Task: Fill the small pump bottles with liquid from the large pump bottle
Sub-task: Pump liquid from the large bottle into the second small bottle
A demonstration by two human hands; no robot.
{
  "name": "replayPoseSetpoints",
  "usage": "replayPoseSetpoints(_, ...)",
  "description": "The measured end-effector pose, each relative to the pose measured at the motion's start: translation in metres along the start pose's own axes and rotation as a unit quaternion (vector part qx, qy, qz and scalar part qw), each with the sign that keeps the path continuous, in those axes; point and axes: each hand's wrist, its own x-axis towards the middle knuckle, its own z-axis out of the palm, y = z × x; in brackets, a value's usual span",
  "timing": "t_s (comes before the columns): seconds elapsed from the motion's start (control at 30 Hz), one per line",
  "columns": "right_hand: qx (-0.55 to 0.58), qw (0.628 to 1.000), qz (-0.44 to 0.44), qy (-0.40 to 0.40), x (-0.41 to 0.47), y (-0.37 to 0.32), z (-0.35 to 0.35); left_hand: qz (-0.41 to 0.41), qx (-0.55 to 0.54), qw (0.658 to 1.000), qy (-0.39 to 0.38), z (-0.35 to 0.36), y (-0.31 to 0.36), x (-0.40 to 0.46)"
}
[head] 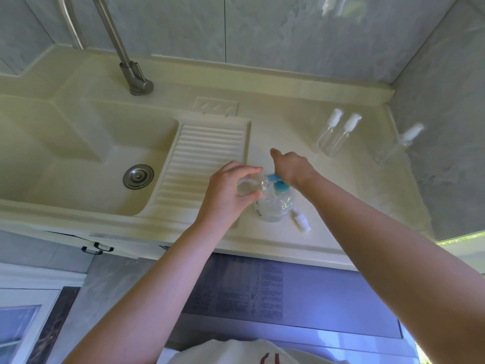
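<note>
A large clear bottle (274,206) with a blue pump head (278,185) stands on the cream counter near its front edge. My right hand (292,166) rests on top of the blue pump, fingers pointing away. My left hand (231,190) grips a small clear bottle (248,187) with its cap off, held tilted with its mouth at the pump's spout. A small white pump cap (301,220) lies on the counter just right of the large bottle. Two small capped bottles (334,135) stand together further back on the right, and a third (401,143) stands near the right wall.
A cream sink basin (86,164) with a metal drain (138,176) and a ribbed washboard slope (202,164) lies to the left. A steel tap (131,72) rises behind it. Grey tiled walls close the back and right. The counter's front edge (262,248) runs below the bottles.
</note>
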Motion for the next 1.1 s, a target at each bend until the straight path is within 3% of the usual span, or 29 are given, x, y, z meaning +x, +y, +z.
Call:
replayPoseSetpoints(0.23, 0.011, 0.999, -0.003, 0.034, 0.0033, 0.0051, 0.0083, -0.001, 0.014, 1.0, 0.0, 0.0011, -0.0018, 0.0015)
replayPoseSetpoints(0.43, -0.015, 1.0, -0.007, 0.011, 0.0016, 0.0023, 0.0009, 0.002, 0.008, 1.0, -0.003, 0.0001, 0.0002, 0.0015)
replayPoseSetpoints(0.6, -0.035, 0.997, -0.028, 0.059, 0.002, 0.0032, 0.0067, 0.003, 0.01, 1.0, 0.003, 0.0015, -0.0022, 0.0023)
replayPoseSetpoints(0.93, 0.003, 1.0, -0.004, 0.018, 0.0019, 0.0047, 0.0015, 0.013, 0.004, 1.0, 0.002, -0.0009, 0.0001, 0.0013)
replayPoseSetpoints(1.1, -0.027, 0.998, -0.027, 0.045, 0.0031, 0.0053, 0.0085, 0.009, 0.004, 1.0, 0.003, 0.0015, -0.0008, 0.001)
